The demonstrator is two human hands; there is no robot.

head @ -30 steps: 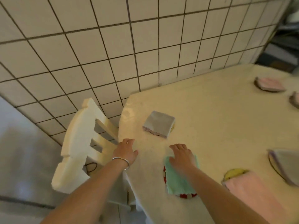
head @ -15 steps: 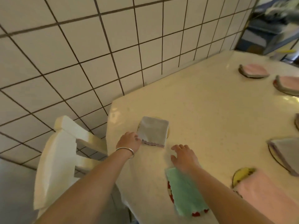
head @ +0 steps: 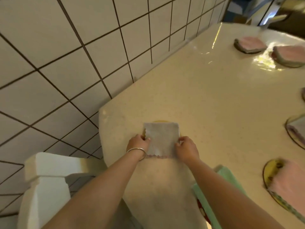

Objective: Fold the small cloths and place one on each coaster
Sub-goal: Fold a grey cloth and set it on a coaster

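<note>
A folded grey cloth (head: 161,139) with a pink scalloped hem lies near the table's left corner, covering most of a yellow coaster (head: 159,121) whose rim shows at its far edge. My left hand (head: 138,143) pinches the cloth's left edge and my right hand (head: 187,148) pinches its right edge. A folded green cloth (head: 203,195) lies on a red coaster (head: 202,210) under my right forearm. A folded pink cloth (head: 290,184) sits on a yellow coaster (head: 270,169) at the right.
The cream table (head: 214,100) stands against a tiled wall (head: 66,55). Two more pink cloths on coasters (head: 250,44) (head: 290,55) lie at the far right, and a grey one (head: 297,128) at the right edge. A white chair (head: 44,184) stands left of the table.
My right hand left the green cloth and moved forward to the grey cloth. My left hand came from the table edge to the grey cloth's left side. Both now pinch it.
</note>
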